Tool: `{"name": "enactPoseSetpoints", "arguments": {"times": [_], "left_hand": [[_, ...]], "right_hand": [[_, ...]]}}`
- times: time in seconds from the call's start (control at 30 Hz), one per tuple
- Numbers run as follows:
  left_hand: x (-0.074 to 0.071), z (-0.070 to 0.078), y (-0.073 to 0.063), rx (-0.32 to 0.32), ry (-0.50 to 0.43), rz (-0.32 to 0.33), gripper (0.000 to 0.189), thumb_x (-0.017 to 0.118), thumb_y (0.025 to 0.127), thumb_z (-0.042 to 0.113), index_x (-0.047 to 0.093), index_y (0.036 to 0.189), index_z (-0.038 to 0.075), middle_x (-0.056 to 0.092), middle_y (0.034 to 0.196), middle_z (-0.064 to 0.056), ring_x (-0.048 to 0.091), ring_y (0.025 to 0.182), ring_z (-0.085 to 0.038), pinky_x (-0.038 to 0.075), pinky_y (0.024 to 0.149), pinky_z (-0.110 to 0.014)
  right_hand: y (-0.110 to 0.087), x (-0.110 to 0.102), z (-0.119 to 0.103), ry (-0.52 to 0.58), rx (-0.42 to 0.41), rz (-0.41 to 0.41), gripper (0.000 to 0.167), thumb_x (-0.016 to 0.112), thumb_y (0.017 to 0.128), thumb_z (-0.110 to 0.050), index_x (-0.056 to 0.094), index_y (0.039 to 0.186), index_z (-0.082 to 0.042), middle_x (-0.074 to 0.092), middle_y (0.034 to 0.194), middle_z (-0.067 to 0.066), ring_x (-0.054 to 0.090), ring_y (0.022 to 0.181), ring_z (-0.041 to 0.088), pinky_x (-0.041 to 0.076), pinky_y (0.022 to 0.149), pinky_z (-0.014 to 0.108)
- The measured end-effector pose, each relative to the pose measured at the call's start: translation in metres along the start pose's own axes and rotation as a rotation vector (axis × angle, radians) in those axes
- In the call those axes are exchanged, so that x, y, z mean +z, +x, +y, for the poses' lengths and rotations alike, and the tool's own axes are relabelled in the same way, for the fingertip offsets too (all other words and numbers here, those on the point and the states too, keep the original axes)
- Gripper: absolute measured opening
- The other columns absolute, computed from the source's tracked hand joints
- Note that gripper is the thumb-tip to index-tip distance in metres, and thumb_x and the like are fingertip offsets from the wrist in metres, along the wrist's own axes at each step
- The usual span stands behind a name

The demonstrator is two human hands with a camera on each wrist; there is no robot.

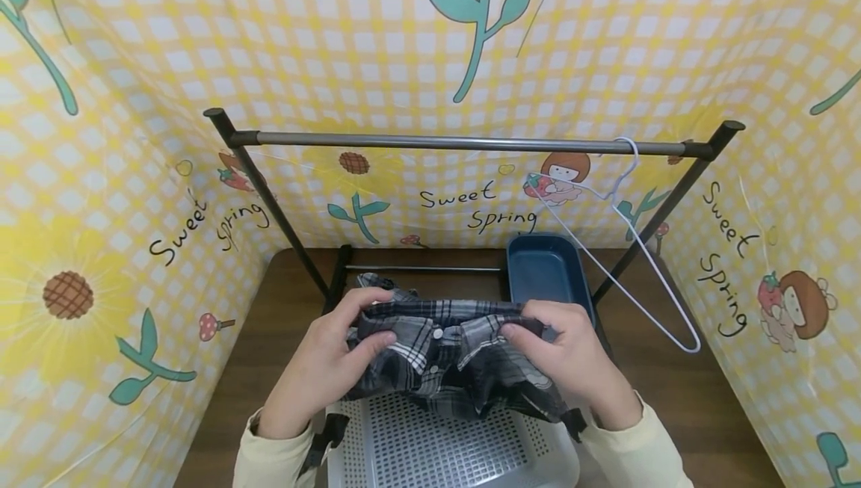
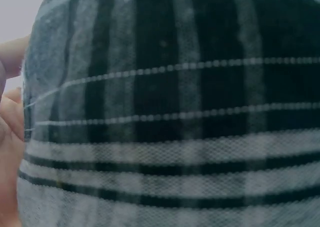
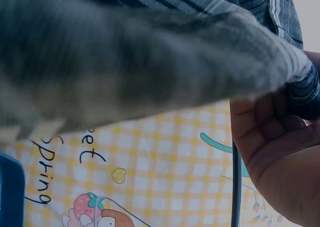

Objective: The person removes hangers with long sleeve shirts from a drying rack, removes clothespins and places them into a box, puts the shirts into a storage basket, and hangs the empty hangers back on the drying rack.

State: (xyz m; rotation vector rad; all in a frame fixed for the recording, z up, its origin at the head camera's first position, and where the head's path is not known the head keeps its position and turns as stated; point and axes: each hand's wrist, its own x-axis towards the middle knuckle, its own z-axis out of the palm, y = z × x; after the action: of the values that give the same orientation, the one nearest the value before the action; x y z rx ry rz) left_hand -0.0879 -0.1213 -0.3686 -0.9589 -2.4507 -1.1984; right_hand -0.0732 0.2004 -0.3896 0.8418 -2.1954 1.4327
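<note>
A black, grey and white plaid shirt (image 1: 447,361) with a collar and white buttons is held up between both hands, collar toward the top. On its left shoulder area, my left hand (image 1: 332,353) grips the cloth between thumb and fingers. At the other side my right hand (image 1: 568,346) pinches the shirt near the collar's end. Plaid cloth (image 2: 170,112) fills most of the left wrist view, hiding much of that hand. In the right wrist view, curled fingers of the right hand (image 3: 280,157) hold bunched fabric.
Below the shirt stands a white perforated basket (image 1: 437,443). A metal clothes rack (image 1: 430,142) spans the back, with a white hanger (image 1: 646,241) hooked on its right part. A blue tray (image 1: 545,267) sits behind, right of centre, on the brown table (image 1: 249,353).
</note>
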Motion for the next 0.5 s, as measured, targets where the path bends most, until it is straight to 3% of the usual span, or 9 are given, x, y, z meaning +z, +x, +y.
{"name": "enactPoseSetpoints", "arguments": {"times": [0.37, 0.5], "left_hand": [[0.0003, 0.0004, 0.0013, 0.024, 0.03, 0.021, 0.045, 0.08, 0.085, 0.002, 0.062, 0.125, 0.014, 0.067, 0.122, 0.001, 0.064, 0.108, -0.014, 0.053, 0.084, -0.039], [-0.0007, 0.0025, 0.002, -0.012, 0.068, 0.028, 0.05, 0.08, 0.086, 0.006, 0.056, 0.129, 0.013, 0.067, 0.124, -0.004, 0.055, 0.073, -0.006, 0.05, 0.075, -0.038]], "right_hand": [[0.002, -0.0025, -0.0024, -0.004, -0.025, 0.007, 0.035, 0.072, 0.084, 0.007, 0.054, 0.073, -0.021, 0.047, 0.067, -0.009, 0.045, 0.06, 0.009, 0.037, 0.053, 0.024], [0.004, -0.0033, -0.0022, -0.025, -0.027, 0.01, 0.035, 0.072, 0.084, 0.007, 0.053, 0.074, -0.021, 0.044, 0.068, -0.01, 0.044, 0.06, 0.009, 0.036, 0.054, 0.023]]}}
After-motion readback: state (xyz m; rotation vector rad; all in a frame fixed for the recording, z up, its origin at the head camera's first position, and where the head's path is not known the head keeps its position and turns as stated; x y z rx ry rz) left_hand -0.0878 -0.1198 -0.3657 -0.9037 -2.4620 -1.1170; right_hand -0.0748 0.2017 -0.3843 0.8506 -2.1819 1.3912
